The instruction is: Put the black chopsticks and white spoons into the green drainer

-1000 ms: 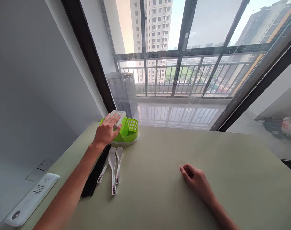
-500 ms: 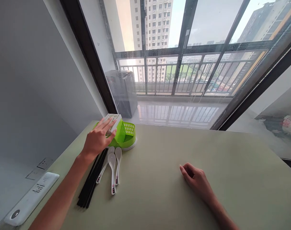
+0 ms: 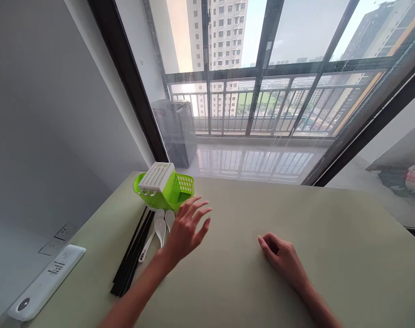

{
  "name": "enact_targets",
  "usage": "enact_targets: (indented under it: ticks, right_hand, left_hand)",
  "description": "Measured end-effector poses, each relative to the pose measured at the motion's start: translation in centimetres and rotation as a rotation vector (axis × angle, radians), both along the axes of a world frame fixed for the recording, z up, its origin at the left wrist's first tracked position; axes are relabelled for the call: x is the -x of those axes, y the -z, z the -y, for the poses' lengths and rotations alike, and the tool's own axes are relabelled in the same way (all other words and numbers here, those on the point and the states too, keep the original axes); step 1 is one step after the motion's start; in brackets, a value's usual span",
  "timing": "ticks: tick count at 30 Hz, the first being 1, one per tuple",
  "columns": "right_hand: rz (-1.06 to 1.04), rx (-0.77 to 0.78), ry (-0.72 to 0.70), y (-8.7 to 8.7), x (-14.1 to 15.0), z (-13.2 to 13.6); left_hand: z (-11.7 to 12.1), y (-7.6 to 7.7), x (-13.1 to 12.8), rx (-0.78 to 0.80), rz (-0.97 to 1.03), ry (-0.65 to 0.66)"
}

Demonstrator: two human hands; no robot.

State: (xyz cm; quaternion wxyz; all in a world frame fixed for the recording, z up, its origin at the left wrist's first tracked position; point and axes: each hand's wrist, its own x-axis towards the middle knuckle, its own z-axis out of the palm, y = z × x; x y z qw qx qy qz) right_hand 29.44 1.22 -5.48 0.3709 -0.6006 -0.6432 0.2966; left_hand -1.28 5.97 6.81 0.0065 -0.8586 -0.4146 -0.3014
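Head view shows me the left hand (image 3: 187, 225) over the white spoons (image 3: 160, 228), palm down, fingers spread and grasping nothing, beside the green caddy (image 3: 166, 191) at the table's (image 3: 234, 269) far left. I see the right hand (image 3: 279, 253) resting loosely curled, apparently empty.

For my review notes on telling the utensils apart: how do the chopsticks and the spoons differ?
The chopsticks are black; the spoons are white. The chopsticks are straight and slim, while the spoons have rounded bowls. The chopsticks lie nearly parallel; the spoons point different ways. Both lie on the tabletop, near the green caddy.
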Motion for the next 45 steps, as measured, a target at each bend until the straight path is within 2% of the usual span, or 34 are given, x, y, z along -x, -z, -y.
enact_targets:
  ticks: [4, 7, 9, 12, 15, 18, 45]
  right_hand:
    - [0.005, 0.021, -0.003, -0.2, -0.1, 0.0]
    - [-0.005, 0.024, -0.012, -0.3, -0.1, 0.1]
    - [-0.008, 0.026, -0.011, -0.3, -0.1, 0.1]
    - [-0.003, 0.030, -0.007, -0.3, -0.1, 0.2]
    - [0.006, 0.028, -0.007, -0.4, -0.2, 0.3]
    - [0.001, 0.027, -0.011, -0.5, -0.1, 0.3]
    - [0.049, 0.017, -0.005, -1.0, -0.1, 0.4]
  left_hand:
    - [2.2, 3.3, -4.5, 0.219, 0.022, 0.166]
    - [2.6, 5.4, -6.7, 0.393, 0.161, 0.231]
    - [2.5, 6.4, -7.7, 0.517, 0.284, 0.217]
    - [2.3, 7.3, -8.2, 0.674, 0.426, 0.120]
    - [2.3, 7.5, -8.2, 0.782, 0.506, 0.071]
    - [2.4, 7.5, -8.1, 0.826, 0.509, 0.067]
    - [2.6, 7.4, -8.1, 0.824, 0.485, 0.092]
